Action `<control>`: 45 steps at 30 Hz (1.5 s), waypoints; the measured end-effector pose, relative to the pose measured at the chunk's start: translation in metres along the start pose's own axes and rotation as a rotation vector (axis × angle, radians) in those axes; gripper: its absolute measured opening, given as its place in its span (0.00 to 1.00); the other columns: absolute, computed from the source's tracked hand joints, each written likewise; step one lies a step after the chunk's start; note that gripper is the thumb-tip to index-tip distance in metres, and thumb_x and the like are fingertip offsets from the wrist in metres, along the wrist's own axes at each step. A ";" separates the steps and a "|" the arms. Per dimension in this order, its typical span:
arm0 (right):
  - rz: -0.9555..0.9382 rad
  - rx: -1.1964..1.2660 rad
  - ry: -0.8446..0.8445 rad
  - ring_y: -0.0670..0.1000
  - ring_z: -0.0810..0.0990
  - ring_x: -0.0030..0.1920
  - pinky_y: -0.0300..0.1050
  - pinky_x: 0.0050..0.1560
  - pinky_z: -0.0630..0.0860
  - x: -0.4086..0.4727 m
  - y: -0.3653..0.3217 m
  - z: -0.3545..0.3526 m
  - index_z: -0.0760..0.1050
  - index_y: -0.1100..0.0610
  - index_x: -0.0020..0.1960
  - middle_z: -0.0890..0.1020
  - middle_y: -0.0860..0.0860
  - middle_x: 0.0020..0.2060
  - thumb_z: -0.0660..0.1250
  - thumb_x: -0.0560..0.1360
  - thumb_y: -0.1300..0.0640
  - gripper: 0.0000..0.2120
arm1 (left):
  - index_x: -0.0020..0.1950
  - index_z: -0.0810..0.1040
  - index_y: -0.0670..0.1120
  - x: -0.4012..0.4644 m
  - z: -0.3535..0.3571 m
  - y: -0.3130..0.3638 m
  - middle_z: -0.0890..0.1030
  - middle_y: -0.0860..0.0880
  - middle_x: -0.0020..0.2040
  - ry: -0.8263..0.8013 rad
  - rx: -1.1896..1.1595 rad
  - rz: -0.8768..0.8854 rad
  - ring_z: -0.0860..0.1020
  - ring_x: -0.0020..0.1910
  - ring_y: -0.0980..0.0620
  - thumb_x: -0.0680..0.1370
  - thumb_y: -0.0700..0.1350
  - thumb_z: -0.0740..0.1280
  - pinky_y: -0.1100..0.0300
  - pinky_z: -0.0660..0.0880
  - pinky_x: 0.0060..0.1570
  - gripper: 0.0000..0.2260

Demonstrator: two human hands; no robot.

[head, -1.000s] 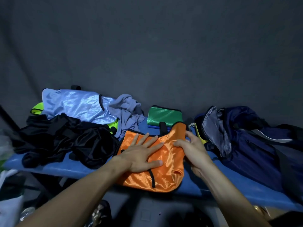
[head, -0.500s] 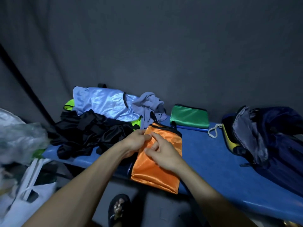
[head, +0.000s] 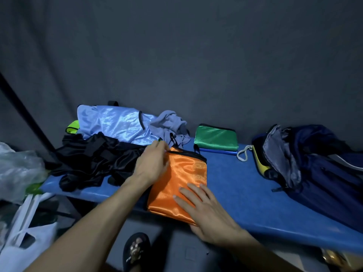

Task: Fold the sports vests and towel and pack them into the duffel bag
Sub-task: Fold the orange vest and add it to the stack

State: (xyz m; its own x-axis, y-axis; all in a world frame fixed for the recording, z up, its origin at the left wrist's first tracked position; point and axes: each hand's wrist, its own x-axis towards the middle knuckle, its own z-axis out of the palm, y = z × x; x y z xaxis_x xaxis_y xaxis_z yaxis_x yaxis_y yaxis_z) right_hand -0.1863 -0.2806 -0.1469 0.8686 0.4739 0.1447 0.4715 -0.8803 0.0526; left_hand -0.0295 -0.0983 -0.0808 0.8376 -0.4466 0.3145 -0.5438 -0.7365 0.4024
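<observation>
**Flattening the orange vest**

Head view: my right hand lies flat on the near end of the orange vest, fingers straight and spread, pressing the fold down so the slippery mesh does not spring open. My left hand sits at the vest's far left corner beside the black trim; its fingers are hidden behind the back of the hand, so I cannot tell whether they pinch the edge or only touch it. I judge it is there to square that corner up.

The vest is a narrow folded packet lying between my hands on the blue bench, its near end hanging a little over the front edge.

Just beyond my right hand, a green vest rests folded on top of something blue, apparently set aside as done. Well to the right of that hand the duffel bag slumps with its mouth open towards me, ready for packing; nothing folded has gone into it that I can see.

Left of and beyond my left hand lies the unfolded heap: black vests nearest, a pale blue vest behind, a grey cloth, perhaps the towel, beside it. Most of the folding seems left to do.
</observation>
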 end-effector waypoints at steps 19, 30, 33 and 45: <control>0.217 0.556 0.269 0.48 0.73 0.33 0.50 0.38 0.72 0.001 0.031 -0.048 0.77 0.49 0.56 0.75 0.45 0.33 0.59 0.83 0.49 0.10 | 0.64 0.70 0.56 -0.065 -0.013 0.029 0.78 0.54 0.56 -0.290 0.225 0.283 0.79 0.54 0.48 0.74 0.48 0.68 0.52 0.77 0.50 0.19; 0.532 1.192 0.943 0.44 0.75 0.35 0.39 0.37 0.73 -0.012 0.063 -0.144 0.80 0.56 0.41 0.79 0.47 0.33 0.68 0.80 0.54 0.10 | 0.47 0.79 0.43 -0.012 -0.075 0.091 0.75 0.39 0.38 0.045 -0.634 0.278 0.71 0.37 0.52 0.82 0.52 0.64 0.49 0.68 0.37 0.13; 0.597 1.567 0.893 0.49 0.80 0.35 0.42 0.36 0.78 -0.016 0.073 -0.147 0.80 0.61 0.49 0.81 0.54 0.36 0.67 0.79 0.48 0.15 | 0.44 0.77 0.41 0.014 -0.067 0.106 0.74 0.41 0.36 0.019 -0.723 0.238 0.71 0.38 0.51 0.82 0.52 0.65 0.48 0.69 0.38 0.15; 0.917 1.739 0.124 0.54 0.85 0.52 0.49 0.53 0.83 -0.036 0.080 -0.052 0.72 0.58 0.67 0.86 0.58 0.52 0.77 0.71 0.56 0.27 | 0.54 0.82 0.36 0.060 0.071 0.029 0.83 0.38 0.44 -0.138 -0.885 -0.710 0.80 0.41 0.43 0.82 0.41 0.69 0.45 0.81 0.49 0.08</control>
State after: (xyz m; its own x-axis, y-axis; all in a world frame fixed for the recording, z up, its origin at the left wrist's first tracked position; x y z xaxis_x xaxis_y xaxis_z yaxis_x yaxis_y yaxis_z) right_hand -0.1882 -0.3694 -0.0965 0.9192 -0.1052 -0.3795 -0.3561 0.1898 -0.9150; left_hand 0.0086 -0.1822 -0.1110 0.9393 -0.1645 -0.3012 0.2550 -0.2532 0.9332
